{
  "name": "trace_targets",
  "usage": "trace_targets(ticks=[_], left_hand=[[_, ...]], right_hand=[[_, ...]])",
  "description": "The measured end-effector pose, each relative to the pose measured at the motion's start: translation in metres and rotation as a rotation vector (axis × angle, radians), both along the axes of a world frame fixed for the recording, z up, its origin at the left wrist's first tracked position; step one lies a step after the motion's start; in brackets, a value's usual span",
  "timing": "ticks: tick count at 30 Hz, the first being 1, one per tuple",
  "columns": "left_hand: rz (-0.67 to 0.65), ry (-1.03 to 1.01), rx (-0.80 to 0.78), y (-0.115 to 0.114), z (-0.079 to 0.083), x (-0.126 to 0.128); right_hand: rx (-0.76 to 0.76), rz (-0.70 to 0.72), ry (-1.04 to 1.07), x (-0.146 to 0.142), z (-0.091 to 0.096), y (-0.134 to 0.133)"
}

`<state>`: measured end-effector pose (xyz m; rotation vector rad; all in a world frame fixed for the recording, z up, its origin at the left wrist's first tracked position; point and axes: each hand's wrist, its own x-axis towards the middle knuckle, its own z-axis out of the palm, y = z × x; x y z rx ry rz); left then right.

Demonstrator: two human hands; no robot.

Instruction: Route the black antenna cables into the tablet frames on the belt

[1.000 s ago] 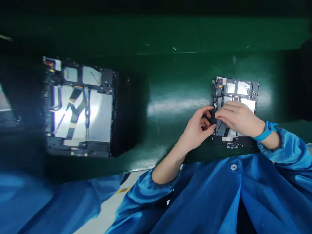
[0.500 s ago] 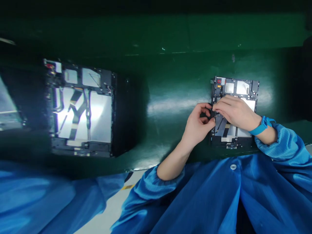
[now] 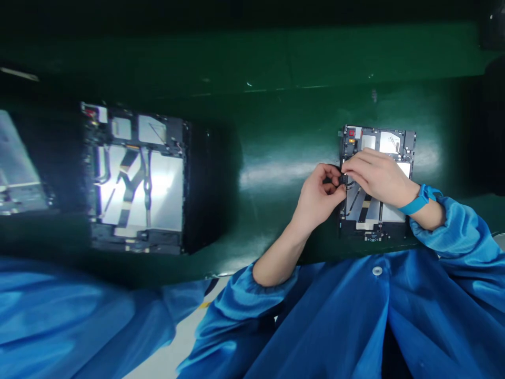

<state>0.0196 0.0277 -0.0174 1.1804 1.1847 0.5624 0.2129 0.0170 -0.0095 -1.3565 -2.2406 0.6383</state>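
There's the green bench [image 3: 268, 131], glare streaked across it, and well over to the left lies an uncovered device [image 3: 138, 179], silver panels bared. A second device [image 3: 374, 210], much alike, lies flat right in front of the worker, and all the action is here! The right hand [image 3: 381, 176] arches over it, blue wristband [image 3: 418, 202] at the wrist, fingertips bunched at the left edge; the left hand [image 3: 319, 197] sits alongside, loosely curled, thumb and forefinger at that same edge. Fiddly stuff: from where I stand I can't tell whether either hand is pinching a part. Good form, I'd say, is the left thumb steadying the frame while the right fingertips use small, light pressure, palm lifted clear of the dark ribbon cable [image 3: 366, 208], nothing dragging over that little red square [image 3: 352, 133] in the corner.
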Motion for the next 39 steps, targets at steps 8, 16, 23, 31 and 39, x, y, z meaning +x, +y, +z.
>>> trace_targets(ticks=[8,16,23,31,39], left_hand=[[-0.127,0.058,0.007,0.025,0.007,0.002],[-0.163,0.114,-0.026,0.032,0.01,0.005],[-0.1,0.156,-0.08,0.043,0.012,0.015],[-0.036,0.087,-0.134,0.068,0.014,0.027],[-0.052,-0.033,-0.111,0.065,0.0,0.024]], right_hand=[[-0.016,-0.065,0.085,0.003,-0.003,0.014],[-0.035,-0.064,0.12,0.002,-0.006,0.016],[-0.018,-0.18,0.172,0.001,-0.007,0.022],[-0.063,-0.39,0.237,0.001,-0.007,0.028],[-0.082,-0.429,0.181,0.001,-0.007,0.03]])
